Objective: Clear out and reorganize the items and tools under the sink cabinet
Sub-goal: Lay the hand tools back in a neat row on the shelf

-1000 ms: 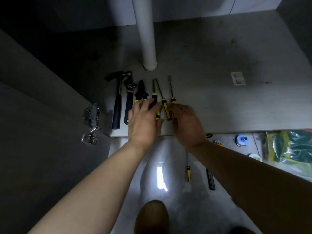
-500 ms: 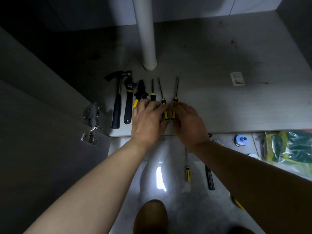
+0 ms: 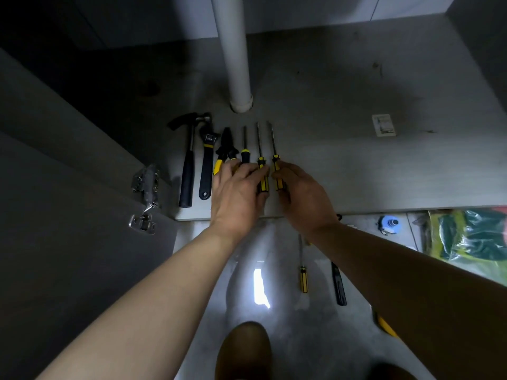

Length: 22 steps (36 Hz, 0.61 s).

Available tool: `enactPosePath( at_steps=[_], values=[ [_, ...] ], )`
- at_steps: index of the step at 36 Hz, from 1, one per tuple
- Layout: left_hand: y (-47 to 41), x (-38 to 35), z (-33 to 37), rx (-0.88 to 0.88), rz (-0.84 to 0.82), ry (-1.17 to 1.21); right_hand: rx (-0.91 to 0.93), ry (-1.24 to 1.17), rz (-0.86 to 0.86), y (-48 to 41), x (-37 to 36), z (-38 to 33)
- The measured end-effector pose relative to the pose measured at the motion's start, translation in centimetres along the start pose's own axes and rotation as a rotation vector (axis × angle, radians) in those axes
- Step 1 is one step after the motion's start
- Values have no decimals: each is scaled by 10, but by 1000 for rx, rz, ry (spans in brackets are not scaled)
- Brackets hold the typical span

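left hand (image 3: pixel 237 193) and right hand (image 3: pixel 304 197) down on the tool row, front of the cabinet floor (image 3: pixel 356 165)
nearest us, a spare screwdriver (image 3: pixel 303 279) lies on the tiles (image 3: pixel 301 338). left hand lies flat, fingers straight, over the pliers (image 3: pixel 226 145) and middle screwdriver (image 3: pixel 264 182). right hand's bent fingers touch the rightmost screwdriver (image 3: pixel 277 174), pinch or nudge i can't tell. wrench (image 3: pixel 207 163) and hammer (image 3: pixel 188 165) lie leftward, pipe (image 3: pixel 234 50) behind.

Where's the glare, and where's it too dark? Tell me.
Head view: glare patch blows out on the glossy floor; cabinet's left back corner drops to near black; tools from hammer to rightmost screwdriver are dim yet readable.
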<state>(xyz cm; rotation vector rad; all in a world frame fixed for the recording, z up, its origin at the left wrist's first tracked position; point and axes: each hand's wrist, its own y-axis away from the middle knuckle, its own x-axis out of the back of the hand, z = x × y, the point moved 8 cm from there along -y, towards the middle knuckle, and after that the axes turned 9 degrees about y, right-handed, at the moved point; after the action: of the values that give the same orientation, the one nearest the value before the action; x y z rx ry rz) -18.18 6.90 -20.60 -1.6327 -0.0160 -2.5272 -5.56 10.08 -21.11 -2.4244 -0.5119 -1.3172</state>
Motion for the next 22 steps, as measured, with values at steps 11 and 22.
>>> enactPosePath(
  at_steps=[11, 22],
  values=[
    [32, 16, 37, -125, 237, 17, 4, 45, 95, 30, 32, 7],
    [132, -134, 50, -5, -632, 308, -296, 238, -395, 158, -2, 87]
  ],
)
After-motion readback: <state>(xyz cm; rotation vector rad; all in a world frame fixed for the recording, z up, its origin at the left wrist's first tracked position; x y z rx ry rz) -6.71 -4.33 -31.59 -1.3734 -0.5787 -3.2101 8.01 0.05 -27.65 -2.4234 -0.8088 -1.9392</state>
